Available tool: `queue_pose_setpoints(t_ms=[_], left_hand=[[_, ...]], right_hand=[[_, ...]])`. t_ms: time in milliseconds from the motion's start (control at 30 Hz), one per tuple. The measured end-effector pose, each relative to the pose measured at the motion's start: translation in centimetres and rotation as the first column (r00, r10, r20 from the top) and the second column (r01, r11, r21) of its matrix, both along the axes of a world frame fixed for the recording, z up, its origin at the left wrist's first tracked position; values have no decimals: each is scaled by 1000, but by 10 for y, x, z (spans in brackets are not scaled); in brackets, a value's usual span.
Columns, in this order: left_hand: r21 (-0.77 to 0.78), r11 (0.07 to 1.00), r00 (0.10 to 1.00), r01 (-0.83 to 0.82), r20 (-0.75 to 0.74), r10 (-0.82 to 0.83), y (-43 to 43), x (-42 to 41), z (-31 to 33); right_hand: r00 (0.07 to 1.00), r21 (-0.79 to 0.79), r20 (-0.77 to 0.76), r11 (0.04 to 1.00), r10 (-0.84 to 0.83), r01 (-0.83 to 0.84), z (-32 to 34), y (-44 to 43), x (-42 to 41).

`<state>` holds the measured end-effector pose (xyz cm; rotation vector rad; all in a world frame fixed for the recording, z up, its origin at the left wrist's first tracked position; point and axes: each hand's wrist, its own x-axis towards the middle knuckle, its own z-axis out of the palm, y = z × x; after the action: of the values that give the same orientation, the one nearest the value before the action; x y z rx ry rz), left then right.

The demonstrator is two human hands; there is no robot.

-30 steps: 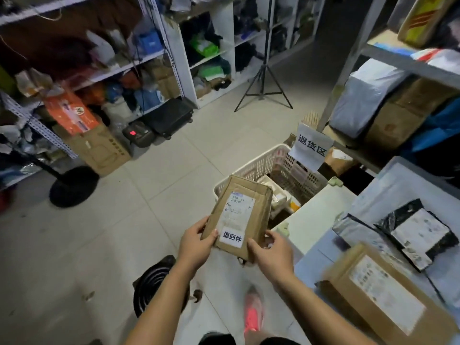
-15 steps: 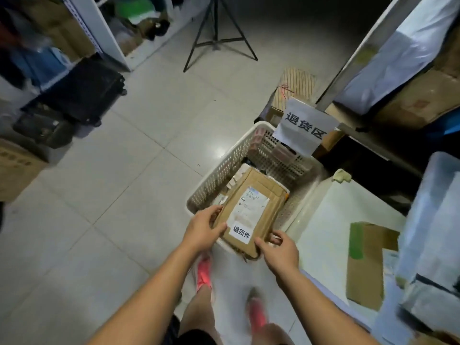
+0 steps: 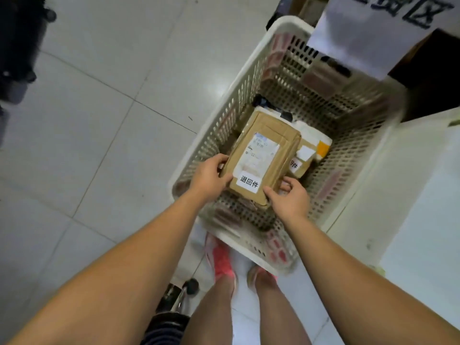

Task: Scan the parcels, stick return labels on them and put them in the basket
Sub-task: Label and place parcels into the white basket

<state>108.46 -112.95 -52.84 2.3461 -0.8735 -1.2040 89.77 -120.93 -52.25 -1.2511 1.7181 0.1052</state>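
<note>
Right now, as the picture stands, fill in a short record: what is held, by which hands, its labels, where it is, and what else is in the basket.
Held item: brown cardboard parcel
Hands: left hand grips its left edge; right hand grips its near right corner
Labels: shipping label and white return label on its top face
Place: within the white plastic basket, over other parcels; contact unclear
Also in basket: smaller brown parcel with a return label; white parcel
Over far rim: paper sign
</note>
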Motion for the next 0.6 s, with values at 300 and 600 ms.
queue_pose_setpoints(t_ms=[300,600], left_hand=[[91,987,990,130,49,-135,1,-20,-27],[87,910,778,405,490,-393,-37,-15,135]], right_hand=[[989,-33,-82,991,123,-126,-26,-1,-17],[898,-246,-174,866,403,-436,140,-28,-20]])
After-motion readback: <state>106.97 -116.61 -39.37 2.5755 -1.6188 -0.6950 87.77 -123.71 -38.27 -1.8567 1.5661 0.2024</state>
